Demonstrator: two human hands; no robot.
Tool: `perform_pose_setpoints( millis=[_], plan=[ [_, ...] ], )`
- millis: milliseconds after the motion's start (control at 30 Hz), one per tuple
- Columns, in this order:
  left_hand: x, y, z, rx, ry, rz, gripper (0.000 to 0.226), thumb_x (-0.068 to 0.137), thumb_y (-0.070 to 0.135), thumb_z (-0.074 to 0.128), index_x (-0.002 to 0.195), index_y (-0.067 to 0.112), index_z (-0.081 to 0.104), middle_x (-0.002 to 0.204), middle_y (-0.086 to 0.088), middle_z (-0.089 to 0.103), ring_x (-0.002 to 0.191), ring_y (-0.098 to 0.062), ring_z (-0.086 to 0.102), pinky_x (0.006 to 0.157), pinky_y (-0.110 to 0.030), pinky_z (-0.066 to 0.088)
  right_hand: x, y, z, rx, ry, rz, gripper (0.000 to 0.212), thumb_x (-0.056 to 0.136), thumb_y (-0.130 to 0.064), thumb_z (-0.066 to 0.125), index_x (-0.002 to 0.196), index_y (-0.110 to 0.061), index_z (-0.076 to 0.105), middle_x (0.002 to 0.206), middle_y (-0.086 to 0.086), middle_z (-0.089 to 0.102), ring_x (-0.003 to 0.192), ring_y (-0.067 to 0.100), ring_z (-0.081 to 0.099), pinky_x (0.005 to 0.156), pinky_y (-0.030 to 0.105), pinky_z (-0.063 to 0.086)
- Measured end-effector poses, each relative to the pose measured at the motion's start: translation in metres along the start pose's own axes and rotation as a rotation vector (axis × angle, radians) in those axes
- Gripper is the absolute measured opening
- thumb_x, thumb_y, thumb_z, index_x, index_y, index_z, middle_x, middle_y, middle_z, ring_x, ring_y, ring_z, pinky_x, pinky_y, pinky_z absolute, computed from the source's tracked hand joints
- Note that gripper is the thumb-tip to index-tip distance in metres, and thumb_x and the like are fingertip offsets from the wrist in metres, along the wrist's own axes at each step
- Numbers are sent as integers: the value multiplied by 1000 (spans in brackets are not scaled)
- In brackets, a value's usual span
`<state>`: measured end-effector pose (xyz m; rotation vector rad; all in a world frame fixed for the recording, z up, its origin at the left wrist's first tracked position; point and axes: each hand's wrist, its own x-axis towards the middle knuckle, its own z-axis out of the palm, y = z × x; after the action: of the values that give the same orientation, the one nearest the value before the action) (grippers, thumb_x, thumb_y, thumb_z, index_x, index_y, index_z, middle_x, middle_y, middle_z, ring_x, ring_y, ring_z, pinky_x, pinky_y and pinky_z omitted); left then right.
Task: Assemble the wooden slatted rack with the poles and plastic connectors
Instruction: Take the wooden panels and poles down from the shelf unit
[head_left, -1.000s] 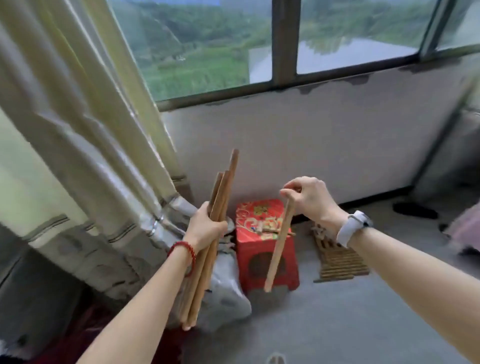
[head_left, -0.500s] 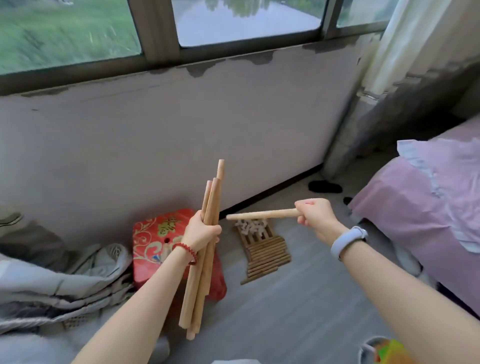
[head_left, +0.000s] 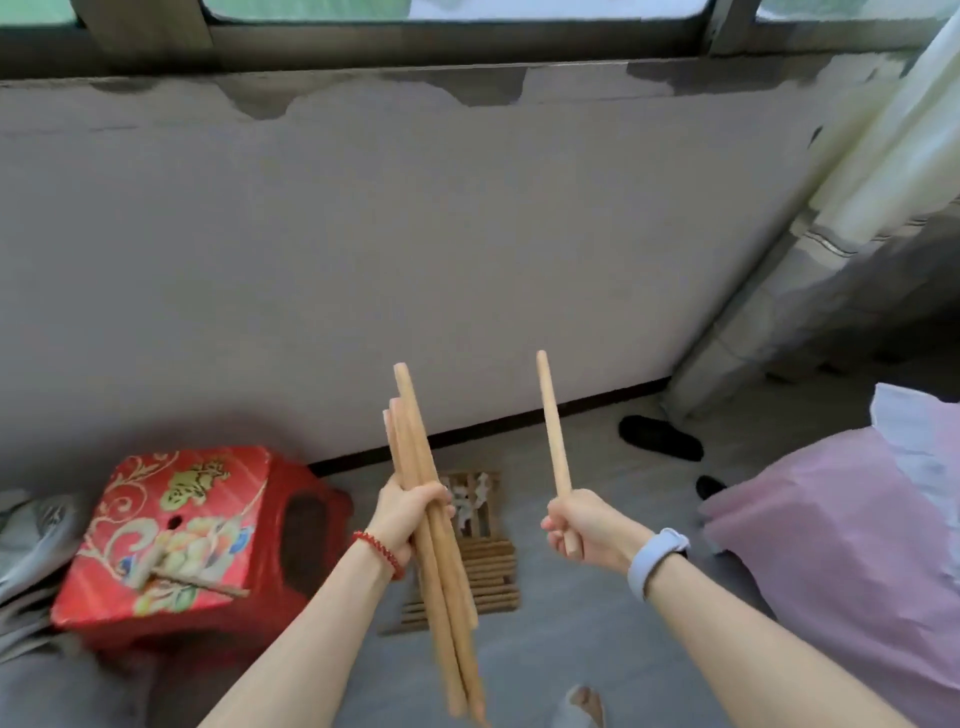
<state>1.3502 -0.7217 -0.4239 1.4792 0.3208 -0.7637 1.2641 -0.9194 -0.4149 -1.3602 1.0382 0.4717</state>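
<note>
**Single Pole Swung Upright Beside the Bundle**

Swinging up from the level pose it held half a second before, the single pole (head_left: 554, 434) stood nearly upright, its top leaning slightly left. The right hand (head_left: 584, 527) gripped it near its lower end, fingers curled round the wood, with a short stub showing below the fist. A pale blue wristband (head_left: 655, 558) sat on that wrist.

The left hand (head_left: 408, 512) stayed wrapped round the bundle of poles (head_left: 431, 545), holding them about mid-length; how many poles it held could not be told for certain. Their tops fanned upward and slightly left, their lower ends pointing down toward the bottom edge of the view. A red bead bracelet (head_left: 378, 551) circled the left wrist. Bundle and single pole were apart, not touching.

On the grey floor (head_left: 597, 649), behind the bundle, lay the stack of wooden slatted panels (head_left: 491, 577), with whitish plastic connectors (head_left: 470, 499) heaped on its far end near the wall (head_left: 415, 234). To the left stood a red stool (head_left: 187, 540) with a floral top, a blurred small wooden piece lying on it. A pink bedspread (head_left: 852, 561) filled the right edge, a dark slipper (head_left: 660, 437) lay near the wall's base, and a pale curtain (head_left: 883, 156) hung in the far right corner.
</note>
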Motion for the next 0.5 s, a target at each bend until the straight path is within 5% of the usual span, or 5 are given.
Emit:
perform_pose_setpoints(
  millis=[133,233,500],
  plan=[
    [59,-17,92,-236,9,-138,17,86,-3,56,95,7,47,75,-12,57,66,-25,60,71,-42,52,82,-4,-53,-303,53,-201,14,87,-2,41,78,-13,40,70,6,48,40,8,48,37,17,33],
    [104,-37,144,-290,31,-188,13,89,2,56,95,8,46,78,-12,56,69,-25,59,79,-45,50,134,2,-79,-407,2,-264,16,90,-2,40,82,-16,37,78,6,47,63,17,49,46,20,39],
    [284,-184,216,-273,95,-183,35,92,12,57,119,11,36,96,-15,56,73,-24,62,69,-40,54,324,110,-102,-488,17,-404,4,98,-17,41,98,-13,43,78,-6,51,73,6,53,59,11,37]
  ],
)
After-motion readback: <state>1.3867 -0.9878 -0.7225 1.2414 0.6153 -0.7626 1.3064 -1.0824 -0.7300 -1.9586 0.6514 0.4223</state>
